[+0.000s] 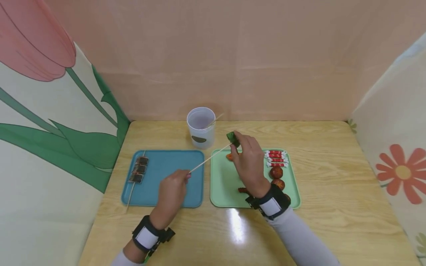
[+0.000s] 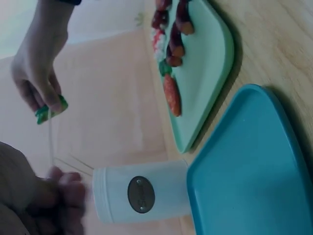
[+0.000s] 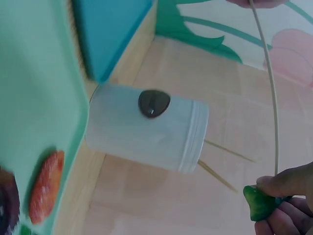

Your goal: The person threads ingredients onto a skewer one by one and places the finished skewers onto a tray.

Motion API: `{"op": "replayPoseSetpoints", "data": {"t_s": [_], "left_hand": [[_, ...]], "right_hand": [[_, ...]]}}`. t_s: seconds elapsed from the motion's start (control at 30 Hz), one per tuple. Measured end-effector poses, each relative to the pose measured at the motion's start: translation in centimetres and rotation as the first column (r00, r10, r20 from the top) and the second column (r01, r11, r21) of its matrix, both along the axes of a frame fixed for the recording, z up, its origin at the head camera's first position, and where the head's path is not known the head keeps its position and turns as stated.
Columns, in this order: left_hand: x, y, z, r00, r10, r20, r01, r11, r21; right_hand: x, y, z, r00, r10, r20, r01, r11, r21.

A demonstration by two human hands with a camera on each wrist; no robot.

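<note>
Nearest, my left hand (image 1: 171, 190) pinches one end of a thin, pale wooden skewer (image 1: 210, 158), seemingly to steady it. Over the pale green rectangular tray (image 1: 223, 188), my right hand (image 1: 250, 159) has its fingers clamped on a small glossy green piece (image 1: 231, 137) at the skewer's other end, perhaps for alignment. Beyond, a whitish plastic cup (image 1: 202, 135) gathers slanting wooden sticks (image 3: 217, 176), presumably handy.

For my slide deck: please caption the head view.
Left hand grips a stick, right hand holds a green piece at its far end, with a blue tray and green tray below.
</note>
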State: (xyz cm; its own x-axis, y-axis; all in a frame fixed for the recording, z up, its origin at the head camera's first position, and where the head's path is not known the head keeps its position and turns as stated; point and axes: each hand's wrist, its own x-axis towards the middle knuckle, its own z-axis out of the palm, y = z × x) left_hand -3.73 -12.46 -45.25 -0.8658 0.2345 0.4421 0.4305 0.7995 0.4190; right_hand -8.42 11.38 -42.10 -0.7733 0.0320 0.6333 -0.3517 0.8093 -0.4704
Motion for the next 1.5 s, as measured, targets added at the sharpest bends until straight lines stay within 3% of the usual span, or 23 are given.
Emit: {"op": "replayPoseSetpoints", "data": {"t_s": [0.13,0.23,0.33,0.43,0.6,0.73,0.93,1.0,1.1,1.23,1.33,1.5], "left_hand": [[-0.1,0.2,-0.1,0.997,-0.022,-0.068,0.025,0.999,0.047],[-0.2,0.7,-0.1,0.994,-0.059,-0.093,0.064,0.997,0.051],[-0.3,1.0,-0.1,0.994,-0.076,-0.083,0.081,0.995,0.056],[-0.3,1.0,-0.2,0.997,-0.051,-0.052,0.055,0.996,0.071],[-0.3,0.7,-0.3,0.999,-0.022,-0.027,0.024,0.997,0.078],[-0.2,0.0,-0.4,1.0,-0.004,-0.012,0.005,0.997,0.073],[0.3,-1.8,-1.3,0.999,0.031,-0.01,-0.03,0.997,0.07],[0.5,-2.3,-1.6,0.999,0.048,-0.013,-0.047,0.996,0.073],[0.6,-2.7,-1.8,0.997,0.074,-0.009,-0.073,0.994,0.079],[0.7,-3.0,-1.9,0.996,0.094,-0.003,-0.093,0.992,0.083],[0.8,-3.0,-1.8,0.996,0.092,0.001,-0.092,0.992,0.086],[0.8,-3.0,-1.8,0.996,0.088,0.01,-0.089,0.991,0.099]], "right_hand": [[0.4,-0.7,0.0,0.999,0.002,-0.042,-0.004,0.999,-0.04],[1.2,-2.0,-0.4,0.994,0.049,-0.098,-0.048,0.999,0.018],[2.1,-3.6,-1.1,0.983,0.106,-0.153,-0.087,0.988,0.128],[2.7,-4.7,-1.6,0.977,0.118,-0.18,-0.082,0.977,0.196],[2.6,-5.4,-1.6,0.982,0.133,-0.138,-0.099,0.969,0.228],[2.2,-5.0,-1.8,0.977,0.192,-0.087,-0.172,0.965,0.197],[1.7,-3.0,-3.1,0.952,0.304,-0.043,-0.302,0.952,0.049],[1.3,-1.9,-3.7,0.963,0.27,0.012,-0.271,0.962,0.023],[0.4,-0.2,-4.6,0.969,0.178,0.171,-0.187,0.982,0.035],[-0.7,1.7,-6.2,0.924,0.087,0.372,-0.134,0.986,0.101],[-1.5,2.7,-7.7,0.895,0.054,0.443,-0.142,0.976,0.167],[-2.7,3.8,-10.1,0.853,0.015,0.522,-0.201,0.932,0.302]]}}
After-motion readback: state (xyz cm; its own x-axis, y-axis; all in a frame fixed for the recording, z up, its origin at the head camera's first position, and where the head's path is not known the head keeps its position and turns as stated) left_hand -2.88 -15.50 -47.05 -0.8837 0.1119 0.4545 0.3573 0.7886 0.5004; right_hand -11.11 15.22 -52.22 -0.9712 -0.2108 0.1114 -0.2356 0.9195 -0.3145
